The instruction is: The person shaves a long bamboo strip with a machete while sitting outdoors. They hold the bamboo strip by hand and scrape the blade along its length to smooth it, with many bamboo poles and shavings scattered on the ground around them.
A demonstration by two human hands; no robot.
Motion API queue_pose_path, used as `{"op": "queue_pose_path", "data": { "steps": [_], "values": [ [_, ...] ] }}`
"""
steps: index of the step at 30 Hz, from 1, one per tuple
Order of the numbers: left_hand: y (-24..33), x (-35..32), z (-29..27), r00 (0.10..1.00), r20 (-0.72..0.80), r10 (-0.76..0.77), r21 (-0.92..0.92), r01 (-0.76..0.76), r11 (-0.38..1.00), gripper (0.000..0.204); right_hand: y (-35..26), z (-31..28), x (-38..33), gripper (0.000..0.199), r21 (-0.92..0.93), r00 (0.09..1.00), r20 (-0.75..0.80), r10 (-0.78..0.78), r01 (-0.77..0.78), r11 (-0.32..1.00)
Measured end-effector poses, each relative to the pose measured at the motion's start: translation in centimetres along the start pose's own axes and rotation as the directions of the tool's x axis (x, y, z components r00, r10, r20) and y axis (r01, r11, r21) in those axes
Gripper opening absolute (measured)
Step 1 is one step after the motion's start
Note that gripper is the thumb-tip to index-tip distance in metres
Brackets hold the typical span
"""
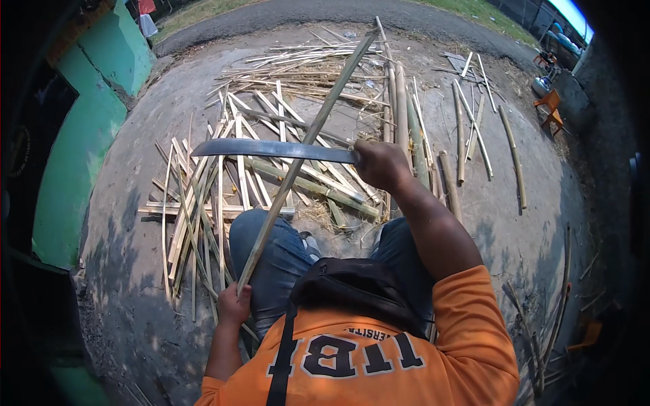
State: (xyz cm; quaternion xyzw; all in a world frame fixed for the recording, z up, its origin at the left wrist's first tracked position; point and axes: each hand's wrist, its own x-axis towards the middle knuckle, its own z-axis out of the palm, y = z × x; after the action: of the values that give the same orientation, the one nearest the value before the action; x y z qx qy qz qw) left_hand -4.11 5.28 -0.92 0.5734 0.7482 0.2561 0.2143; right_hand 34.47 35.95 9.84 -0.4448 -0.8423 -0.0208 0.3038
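My left hand [234, 302] is closed round the lower end of a long split bamboo strip [338, 91], beside my left knee. The strip slants up and away to the right, over the ground ahead. My right hand [381, 162] grips a machete, its fingers wrapped round the handle, which they hide. Pointing left, the long, slightly curved blade [254, 147] crosses the strip near its middle. Whether blade and strip touch, I cannot tell. Below the blade, a pile of pale bamboo strips [196, 196] lies between and left of my knees.
More split strips [305, 64] lie farther off near the road [325, 26]. Whole bamboo poles [401, 111] rest ahead and to the right. A green wall [84, 155] stands on the left. At the far right is an orange chair [550, 108]. A dark bag [359, 287] lies across my waist.
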Motion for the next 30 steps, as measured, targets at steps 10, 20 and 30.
{"op": "queue_pose_path", "data": {
  "steps": [10, 20, 30],
  "values": [
    [-0.5, 0.2, -0.2, 0.999, 0.047, 0.02, -0.09, -0.015, 0.996, 0.079, -0.7, 3.4, 0.2, 0.012, 0.199, 0.994, 0.052, 0.099, -0.108, 0.974],
    [0.9, 0.0, -0.9, 0.998, 0.05, 0.044, -0.059, -0.041, 0.997, 0.077, -1.5, 1.1, 0.4, 0.016, 0.024, 0.955, 0.281, 0.095, -0.106, 0.994],
    [0.7, -0.1, -1.0, 0.997, 0.068, 0.034, -0.06, -0.03, 0.998, 0.071, -2.1, 2.3, -0.8, 0.01, 0.046, 0.977, 0.194, -0.09, 0.083, 0.996]
  ]
}}
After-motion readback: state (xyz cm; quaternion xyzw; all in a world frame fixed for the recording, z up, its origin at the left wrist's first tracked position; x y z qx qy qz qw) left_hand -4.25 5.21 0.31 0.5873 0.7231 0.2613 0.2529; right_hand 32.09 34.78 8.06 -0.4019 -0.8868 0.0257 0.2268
